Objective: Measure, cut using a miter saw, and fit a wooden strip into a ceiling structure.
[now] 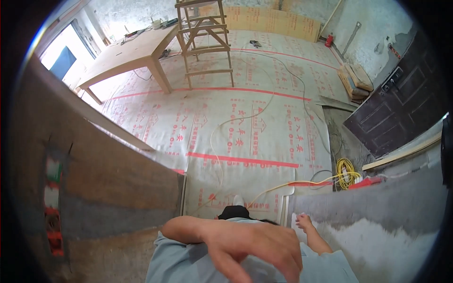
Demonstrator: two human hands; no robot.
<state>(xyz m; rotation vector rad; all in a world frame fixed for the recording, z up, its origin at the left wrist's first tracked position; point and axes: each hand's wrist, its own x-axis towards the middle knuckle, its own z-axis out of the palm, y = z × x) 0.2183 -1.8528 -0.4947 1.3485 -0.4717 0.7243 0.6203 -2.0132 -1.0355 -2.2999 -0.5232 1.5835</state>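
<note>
Left hand (264, 245) foremost, fingers loosely spread, seemingly empty. Right hand (304, 220) half-curled beside grey wall (358, 203); grip or contact, cannot tell. Yellow cable (347, 173) coiled ahead right, 1 strand lying near shoe (238, 200): could snag it, trip likely if unwatched.

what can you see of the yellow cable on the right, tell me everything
The yellow cable is thin, flexible and plastic-looking, wound into a loose bundle of overlapping loops. The bundle lies on the floor near the right-hand wall, beside a red object. A single length runs left from it, curving over the printed floor covering toward the person. Neither the left hand nor the right hand touches it. Its ends can't be made out.
</note>
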